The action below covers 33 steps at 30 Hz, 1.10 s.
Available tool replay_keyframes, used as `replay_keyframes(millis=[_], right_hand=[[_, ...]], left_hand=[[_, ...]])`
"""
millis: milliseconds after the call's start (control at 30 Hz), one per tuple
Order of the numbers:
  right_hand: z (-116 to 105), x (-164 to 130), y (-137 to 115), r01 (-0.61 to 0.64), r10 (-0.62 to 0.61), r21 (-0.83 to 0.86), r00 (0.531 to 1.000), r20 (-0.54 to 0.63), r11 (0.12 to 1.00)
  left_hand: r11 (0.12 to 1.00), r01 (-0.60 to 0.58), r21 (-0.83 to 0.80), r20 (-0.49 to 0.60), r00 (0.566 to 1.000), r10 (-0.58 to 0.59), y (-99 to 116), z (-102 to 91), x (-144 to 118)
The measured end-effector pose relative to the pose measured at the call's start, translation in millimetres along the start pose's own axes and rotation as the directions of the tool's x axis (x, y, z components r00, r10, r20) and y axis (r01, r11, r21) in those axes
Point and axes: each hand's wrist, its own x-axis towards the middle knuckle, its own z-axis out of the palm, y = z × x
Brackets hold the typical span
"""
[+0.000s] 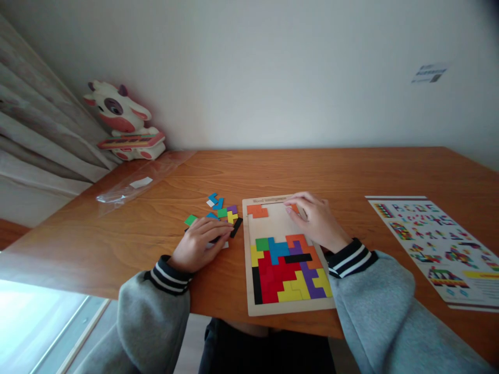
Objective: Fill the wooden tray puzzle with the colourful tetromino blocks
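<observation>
Wooden tetromino puzzle tray, its near part packed with coloured pieces and its far part mostly bare, lies at the centre of a wooden desk, close to the front edge. At far left, a cow-shaped toy keyboard stands behind a clear plastic bag, both well apart from the work. Next, the left hand lies palm down over loose pieces, fingers together; whether it grips one cannot be told, and a careless sweep could scatter the green piece or push the black bar against the tray's rim. An orange piece sits in the far left corner. Across from it, the right hand bends over another orange piece, thumb and forefinger slightly apart, their hold unclear; hidden fingertips could leave it crooked, and the striped cuff, overlapping the tray's right side, could drag pieces loose. At far right lies a printed pattern sheet.
</observation>
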Motion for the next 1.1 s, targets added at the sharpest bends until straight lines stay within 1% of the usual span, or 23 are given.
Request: replay_keyframes(millis=[133,167,267,333,467,600,700,800,867,967,1100], right_hand=[[-18,-1,42,-0.089,0.088,-0.028,0.995,-0.047,0.996],[-23,-3,53,-0.104,0.103,-0.019,0.994,-0.033,0.994],[-32,-11,76,-0.169,0.163,0.047,0.980,0.111,0.984],[-35,-16,83,-0.205,0.191,0.071,0.968,0.165,0.976],[-32,-17,83,-0.235,0.216,0.104,0.962,0.169,0.966],[-29,-15,79,-0.253,0.228,0.146,0.958,0.172,0.956],[-28,-15,76,-0.285,0.254,0.191,0.952,0.172,0.939],[-26,-14,69,-0.325,0.282,0.251,0.940,0.192,0.912],[-25,-13,62,-0.334,0.292,0.271,0.939,0.184,0.903],[-24,-11,54,-0.324,0.297,0.275,0.945,0.134,0.905],[-25,-9,50,-0.300,0.272,0.220,0.951,0.148,0.928]], left_hand=[[0.991,0.094,0.095,0.037,0.995,-0.098,-36,-25.6,-27],[0.988,0.106,0.108,0.049,0.993,-0.112,-43,-31.5,-33],[0.987,0.117,0.111,0.086,0.988,-0.126,-55,-44.0,-47],[0.989,0.105,0.102,0.096,0.989,-0.115,-57,-46.6,-51],[0.995,0.075,0.070,0.096,0.992,-0.082,-54,-42.4,-52],[0.997,0.070,0.031,0.050,0.996,-0.072,-51,-37.5,-53],[0.994,0.111,0.023,0.033,0.993,-0.112,-50,-36.4,-56],[0.987,0.162,0.017,0.052,0.985,-0.163,-51,-35.8,-58],[0.983,0.183,0.018,0.064,0.981,-0.183,-51,-35.2,-58],[0.982,0.187,0.028,0.071,0.980,-0.188,-51,-34.6,-58],[0.986,0.164,0.021,0.049,0.985,-0.165,-49,-35.6,-57]])
